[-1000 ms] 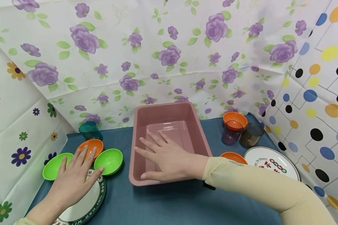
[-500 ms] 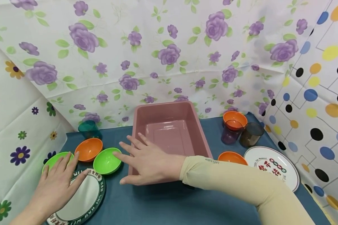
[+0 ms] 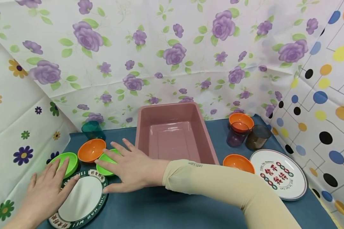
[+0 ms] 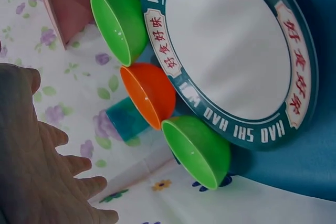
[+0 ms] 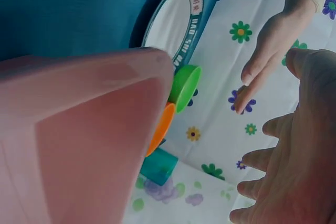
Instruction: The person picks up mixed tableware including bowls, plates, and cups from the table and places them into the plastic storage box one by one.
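- Pink glossy plastic is forming the tub, which is standing mid-table near the flowered sheet. I am judging it light and stiff, a bit slick, so I am favouring its rim, one hand per side.
- My left hand is hovering with fingers straight and slightly spread, grasping nothing; from the head it is overlapping the left green bowl and the plate's edge.
- My right hand is reaching across to the left, fingers fanned, also holding nothing, and is partly covering the right green bowl. The wrist views are showing both hands apart from the dishes.
- Both green bowls and the orange bowl are sitting behind the green-rimmed plate, the teal cup standing further back. These bowls are looking light, smooth and firm; I am picturing a pinch on the lip, thumb inside.
- That plate is lying flat at the front left, probably heavier and slippery. I am thinking of fingertips under its edge, thumb on the lettered border. Whether it is breakable, I am not managing to tell.
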Tool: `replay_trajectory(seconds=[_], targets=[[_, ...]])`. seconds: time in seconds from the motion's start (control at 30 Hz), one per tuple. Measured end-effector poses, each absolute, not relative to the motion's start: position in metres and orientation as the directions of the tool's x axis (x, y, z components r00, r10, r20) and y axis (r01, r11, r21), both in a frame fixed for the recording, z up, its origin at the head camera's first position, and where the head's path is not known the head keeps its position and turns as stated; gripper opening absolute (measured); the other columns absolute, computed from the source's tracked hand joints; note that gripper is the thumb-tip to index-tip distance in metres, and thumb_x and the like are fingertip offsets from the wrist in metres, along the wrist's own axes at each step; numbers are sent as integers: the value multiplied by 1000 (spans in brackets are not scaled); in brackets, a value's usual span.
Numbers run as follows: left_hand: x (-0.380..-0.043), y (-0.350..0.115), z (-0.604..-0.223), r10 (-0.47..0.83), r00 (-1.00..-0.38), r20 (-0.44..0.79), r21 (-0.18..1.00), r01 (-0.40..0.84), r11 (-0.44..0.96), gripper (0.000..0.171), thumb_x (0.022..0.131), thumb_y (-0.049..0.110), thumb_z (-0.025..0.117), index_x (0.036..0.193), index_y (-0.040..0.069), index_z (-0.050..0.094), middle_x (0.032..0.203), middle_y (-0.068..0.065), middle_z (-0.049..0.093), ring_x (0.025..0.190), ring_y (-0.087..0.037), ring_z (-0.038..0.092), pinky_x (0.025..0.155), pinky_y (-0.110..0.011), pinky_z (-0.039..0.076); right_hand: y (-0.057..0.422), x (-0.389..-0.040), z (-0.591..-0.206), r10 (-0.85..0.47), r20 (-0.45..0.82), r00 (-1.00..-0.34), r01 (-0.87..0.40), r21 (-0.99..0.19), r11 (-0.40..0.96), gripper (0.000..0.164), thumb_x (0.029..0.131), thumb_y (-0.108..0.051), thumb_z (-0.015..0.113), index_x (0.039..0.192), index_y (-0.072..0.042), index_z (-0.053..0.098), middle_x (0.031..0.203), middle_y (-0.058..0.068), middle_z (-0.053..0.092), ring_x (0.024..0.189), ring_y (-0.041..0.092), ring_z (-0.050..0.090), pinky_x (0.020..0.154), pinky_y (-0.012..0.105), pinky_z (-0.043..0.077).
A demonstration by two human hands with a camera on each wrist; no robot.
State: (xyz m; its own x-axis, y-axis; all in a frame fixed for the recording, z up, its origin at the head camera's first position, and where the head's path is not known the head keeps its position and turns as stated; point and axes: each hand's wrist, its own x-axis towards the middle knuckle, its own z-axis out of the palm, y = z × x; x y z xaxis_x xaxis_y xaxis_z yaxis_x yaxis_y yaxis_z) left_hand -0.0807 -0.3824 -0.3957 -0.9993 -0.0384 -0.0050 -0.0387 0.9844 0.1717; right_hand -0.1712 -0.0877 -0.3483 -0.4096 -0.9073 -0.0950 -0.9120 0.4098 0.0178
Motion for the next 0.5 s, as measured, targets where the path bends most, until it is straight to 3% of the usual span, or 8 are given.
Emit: replay_trajectory(seconds=[0.37,0.43,0.5], targets=[[-76,-392,-401,-101,-992,-74,146,-111,983,94,105,66,30,160,-7,11,155,-45,10,134,-68,14,100,-85,-2,-115,-159,-354,-907,-138,-399,-917,49,396,85,92,-85,20,160,-45,-10,171,-9,-7,152,19,-23,122,46,-14],[-76,-393,-402,-101,-992,-82,146,-112,983,93,105,65,31,157,-11,18,153,-45,18,130,-68,21,100,-85,7,-117,-158,-355,-907,-139,-397,-918,50,394,84,92,-85,20,161,-45,-8,171,-9,-5,152,19,-23,122,46,-13],[-74,-395,-401,-97,-990,-104,160,-113,981,92,106,64,31,151,-16,28,144,-46,30,124,-66,33,98,-82,22,-117,-157,-355,-908,-137,-395,-919,50,392,84,92,-85,21,161,-46,-7,171,-9,-5,153,18,-22,122,46,-13]])
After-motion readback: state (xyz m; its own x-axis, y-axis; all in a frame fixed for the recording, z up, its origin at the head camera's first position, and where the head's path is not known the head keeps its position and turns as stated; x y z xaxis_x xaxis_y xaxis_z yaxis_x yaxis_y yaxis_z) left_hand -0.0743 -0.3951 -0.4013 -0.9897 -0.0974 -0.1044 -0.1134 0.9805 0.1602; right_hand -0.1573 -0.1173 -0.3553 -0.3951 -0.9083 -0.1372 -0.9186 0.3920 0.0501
